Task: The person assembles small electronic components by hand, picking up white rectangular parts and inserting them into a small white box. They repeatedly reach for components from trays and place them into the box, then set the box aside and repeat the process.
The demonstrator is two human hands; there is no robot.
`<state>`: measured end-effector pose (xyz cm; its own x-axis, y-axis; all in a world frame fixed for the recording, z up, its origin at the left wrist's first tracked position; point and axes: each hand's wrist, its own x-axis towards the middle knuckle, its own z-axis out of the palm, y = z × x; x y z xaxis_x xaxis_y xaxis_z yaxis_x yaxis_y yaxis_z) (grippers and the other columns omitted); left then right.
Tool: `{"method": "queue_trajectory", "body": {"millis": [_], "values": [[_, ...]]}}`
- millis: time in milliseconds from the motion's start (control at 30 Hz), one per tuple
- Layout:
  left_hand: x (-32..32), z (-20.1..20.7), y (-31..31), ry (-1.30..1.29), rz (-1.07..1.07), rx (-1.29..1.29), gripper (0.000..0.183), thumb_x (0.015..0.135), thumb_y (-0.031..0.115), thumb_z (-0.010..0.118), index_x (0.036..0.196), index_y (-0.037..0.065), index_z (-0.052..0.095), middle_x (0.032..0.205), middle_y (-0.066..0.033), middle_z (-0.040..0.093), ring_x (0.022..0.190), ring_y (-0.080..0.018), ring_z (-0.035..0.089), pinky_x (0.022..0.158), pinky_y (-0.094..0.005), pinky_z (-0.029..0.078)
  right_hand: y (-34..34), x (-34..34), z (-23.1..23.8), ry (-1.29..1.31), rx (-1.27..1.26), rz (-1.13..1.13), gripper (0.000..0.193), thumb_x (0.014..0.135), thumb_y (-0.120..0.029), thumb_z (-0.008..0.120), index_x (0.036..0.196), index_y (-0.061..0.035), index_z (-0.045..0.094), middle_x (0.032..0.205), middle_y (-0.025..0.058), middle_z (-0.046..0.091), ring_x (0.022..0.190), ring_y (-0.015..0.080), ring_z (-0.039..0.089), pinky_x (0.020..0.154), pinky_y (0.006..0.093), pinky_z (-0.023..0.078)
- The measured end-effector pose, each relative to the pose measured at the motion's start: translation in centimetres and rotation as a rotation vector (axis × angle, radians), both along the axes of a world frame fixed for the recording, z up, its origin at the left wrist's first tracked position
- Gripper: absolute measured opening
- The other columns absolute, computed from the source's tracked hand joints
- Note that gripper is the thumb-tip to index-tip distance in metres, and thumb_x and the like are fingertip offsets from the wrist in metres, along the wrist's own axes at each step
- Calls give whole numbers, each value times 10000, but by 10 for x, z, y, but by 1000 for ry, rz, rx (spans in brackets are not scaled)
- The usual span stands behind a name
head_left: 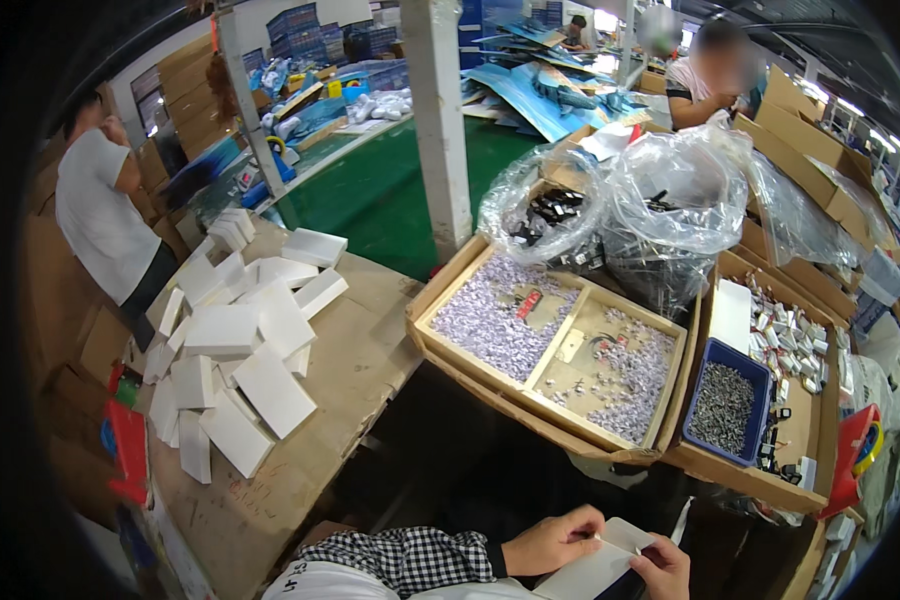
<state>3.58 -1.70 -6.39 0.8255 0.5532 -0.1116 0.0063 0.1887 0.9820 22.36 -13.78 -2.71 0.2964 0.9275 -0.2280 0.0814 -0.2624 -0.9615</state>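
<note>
Low in the head view, my left hand pinches the edge of a white cardboard box. My right hand grips the box's other side, fingers bent over its edge. A flap of the box stands up between the hands. Its lower part is cut off by the frame's bottom edge, and what is inside cannot be made out. On the cardboard-covered table to my left lies a loose heap of closed white boxes.
Ahead stands a divided wooden tray of small pale parts. Right of it are a blue bin of small metal pieces and a carton with white parts. Clear plastic bags hold black parts. A pillar rises behind; two people stand farther off.
</note>
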Motion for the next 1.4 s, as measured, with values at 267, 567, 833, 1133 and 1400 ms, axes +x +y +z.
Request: {"method": "queue_trajectory", "body": {"millis": [267,567,833,1133,1400], "values": [[1,-10,3,-6,-57,-39,236,918,68,551,1146,38,603,1052,-55,617,911,-110,580,807,-229,479,3,5,2,-77,83,114,185,806,-17,681,987,19,674,990,121,657,917,185,618,781,272,504],[-2,12,2,-36,-95,85,185,896,27,587,1077,-3,570,1048,-73,605,897,-121,591,782,-238,483,3,24,5,-103,174,334,220,883,-160,633,1051,-20,660,1023,95,662,920,182,635,815,284,500],[5,33,-11,-40,-61,-71,173,903,17,580,1068,1,530,1012,-67,574,886,-111,559,788,-236,459,11,24,23,-294,135,478,299,858,-229,657,1122,-91,633,838,72,644,734,190,604,668,295,495],[24,46,-5,147,109,526,843,649,274,847,1306,12,387,1194,-166,536,1047,-287,580,899,-349,468,25,12,37,-606,393,5,264,772,-138,719,1034,-110,700,802,62,671,631,218,542,596,317,478],[27,35,-16,177,318,1114,935,538,174,822,1332,26,351,1193,-159,519,912,-309,564,777,-388,481,26,-18,41,-487,313,-156,231,785,-76,707,1015,-57,710,751,58,678,576,155,499,529,261,420]]}}
